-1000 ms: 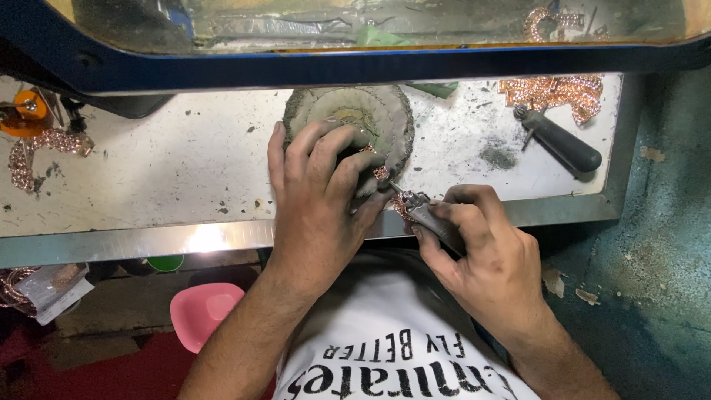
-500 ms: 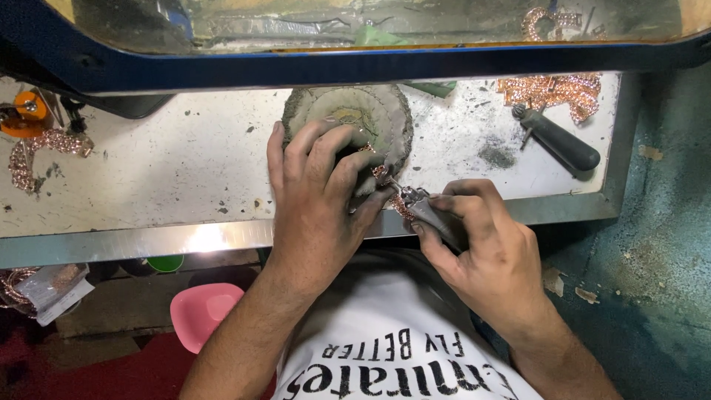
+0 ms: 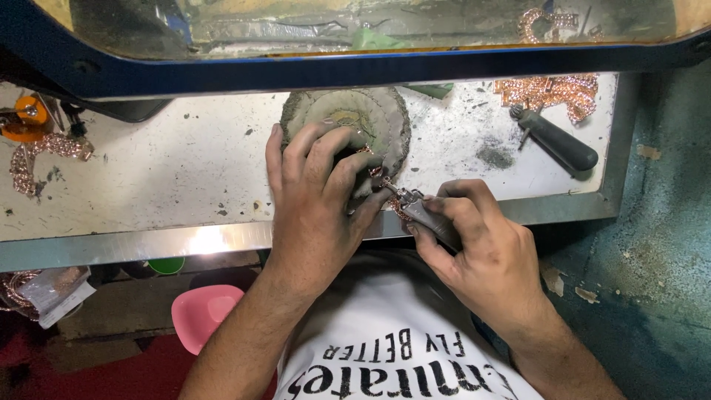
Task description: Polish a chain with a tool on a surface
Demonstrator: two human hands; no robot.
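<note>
While our left hand (image 3: pixel 315 200) lies palm down over the front of a round grey block (image 3: pixel 355 122) on the white bench top (image 3: pixel 148 170), its fingers are spread a little and curled, pinning a small rose-gold jewelled piece (image 3: pixel 375 172) against the block's near edge. Only a sliver of that piece shows between the fingertips, so we cannot tell its full shape.

Our right hand (image 3: pixel 489 252) sits just beside the left, fingers wrapped tight around the grey handle of a hand tool (image 3: pixel 426 211). The tool's tip meets the jewelled piece at the gap between the 2 hands.

Farther right on the bench top, a black-handled tool (image 3: pixel 555 139) lies at a slant, with a heap of rose-gold chain (image 3: pixel 552 92) touching its far end. At the left edge another length of rose-gold chain (image 3: pixel 44 152) lies below an orange tool (image 3: pixel 26 118). A metal rim (image 3: pixel 148 244) runs along the bench's near edge, and below it we see a pink bowl (image 3: pixel 204 315) and our white printed shirt (image 3: pixel 400 355).
</note>
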